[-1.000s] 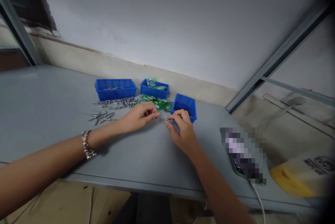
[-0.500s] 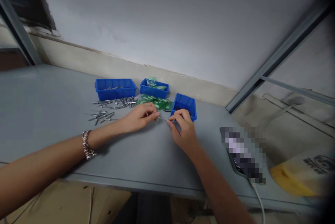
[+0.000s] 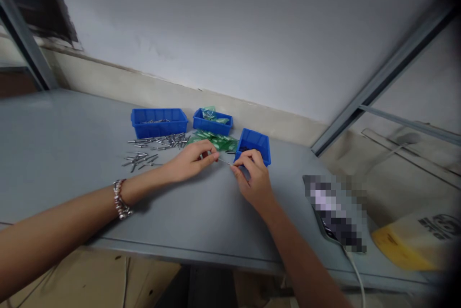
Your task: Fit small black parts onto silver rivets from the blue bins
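Between my hands runs a thin metal rod (image 3: 224,161), held just over the grey table. My left hand (image 3: 196,159), with a beaded bracelet on its wrist, pinches one end between thumb and fingers. At the other end, the fingertips of my right hand (image 3: 252,176) are closed on the rod. Close behind my left hand lie green plastic packets (image 3: 225,143). Left of them are loose silvery metal rods (image 3: 167,141), with a smaller group of rods (image 3: 139,160) nearer to me. A blue bin (image 3: 260,141) with dark small parts stands right behind my right hand.
Along the wall stand a long blue bin (image 3: 158,129) holding metal pieces and a smaller blue bin (image 3: 212,125) with green packets. To the right lie a phone (image 3: 327,231) with a white cable (image 3: 356,274) and a yellow-and-clear container (image 3: 406,245). Metal posts (image 3: 378,72) rise at the sides.
Hardly anything differs. My left hand has shifted very slightly, and both hands still hold the rod in the same place.
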Tool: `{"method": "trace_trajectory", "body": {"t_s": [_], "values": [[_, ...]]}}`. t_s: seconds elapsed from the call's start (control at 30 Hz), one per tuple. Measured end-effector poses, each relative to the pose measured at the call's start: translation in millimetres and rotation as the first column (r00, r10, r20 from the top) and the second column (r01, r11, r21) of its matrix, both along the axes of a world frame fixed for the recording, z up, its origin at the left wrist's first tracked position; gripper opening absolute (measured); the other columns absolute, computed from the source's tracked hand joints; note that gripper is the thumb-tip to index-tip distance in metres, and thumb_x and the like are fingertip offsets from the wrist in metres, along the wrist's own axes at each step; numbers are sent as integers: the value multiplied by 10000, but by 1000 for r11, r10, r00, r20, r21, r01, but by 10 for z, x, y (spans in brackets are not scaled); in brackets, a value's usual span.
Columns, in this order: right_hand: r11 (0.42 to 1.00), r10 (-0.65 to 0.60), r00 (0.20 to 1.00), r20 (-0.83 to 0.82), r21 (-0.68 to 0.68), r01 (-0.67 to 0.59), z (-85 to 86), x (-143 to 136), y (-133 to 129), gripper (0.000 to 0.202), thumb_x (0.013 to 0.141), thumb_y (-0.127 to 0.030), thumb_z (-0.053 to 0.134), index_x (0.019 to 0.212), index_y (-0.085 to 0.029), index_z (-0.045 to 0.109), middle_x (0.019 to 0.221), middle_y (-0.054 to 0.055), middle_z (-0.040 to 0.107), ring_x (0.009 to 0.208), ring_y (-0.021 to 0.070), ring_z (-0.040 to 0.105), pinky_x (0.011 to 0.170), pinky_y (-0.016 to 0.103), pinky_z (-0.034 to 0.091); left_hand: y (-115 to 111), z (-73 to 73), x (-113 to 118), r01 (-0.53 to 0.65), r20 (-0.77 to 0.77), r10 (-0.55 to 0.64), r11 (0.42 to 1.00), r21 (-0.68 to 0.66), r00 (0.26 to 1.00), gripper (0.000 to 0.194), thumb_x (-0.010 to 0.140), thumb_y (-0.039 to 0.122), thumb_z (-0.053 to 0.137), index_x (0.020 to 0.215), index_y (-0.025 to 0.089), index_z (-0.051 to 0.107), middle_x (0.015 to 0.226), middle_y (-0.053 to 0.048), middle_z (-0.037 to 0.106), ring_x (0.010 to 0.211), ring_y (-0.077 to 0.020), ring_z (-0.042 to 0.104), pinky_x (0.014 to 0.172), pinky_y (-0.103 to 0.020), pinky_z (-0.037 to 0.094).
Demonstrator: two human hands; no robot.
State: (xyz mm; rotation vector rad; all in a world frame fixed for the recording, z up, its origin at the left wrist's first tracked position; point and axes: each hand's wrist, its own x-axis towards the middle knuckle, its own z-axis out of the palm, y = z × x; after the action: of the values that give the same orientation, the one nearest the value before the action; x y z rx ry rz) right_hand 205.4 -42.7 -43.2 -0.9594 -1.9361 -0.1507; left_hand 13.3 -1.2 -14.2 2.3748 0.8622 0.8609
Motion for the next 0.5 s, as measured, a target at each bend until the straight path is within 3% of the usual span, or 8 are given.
{"method": "trace_trajectory", "body": {"t_s": [0.3,0.5], "values": [[1000,-11,1000,-8,-8,11,-8,0,-1,50,837,-222,514,809,-184,529,847,53,470,829,181,474,747,330,416,0,-4,4,62,22,-62,998,-27,998,304,872,329,391,704,127,545,805,-50,515,732,-136,479,666,-270,396],[999,-9,1000,3,-34,9,7,-6,-11,129,873,-232,454,801,-176,546,852,64,480,838,180,474,752,335,416,-2,-6,8,71,61,-68,997,-38,996,260,856,329,418,739,132,540,794,-46,514,735,-138,485,666,-273,403]]}}
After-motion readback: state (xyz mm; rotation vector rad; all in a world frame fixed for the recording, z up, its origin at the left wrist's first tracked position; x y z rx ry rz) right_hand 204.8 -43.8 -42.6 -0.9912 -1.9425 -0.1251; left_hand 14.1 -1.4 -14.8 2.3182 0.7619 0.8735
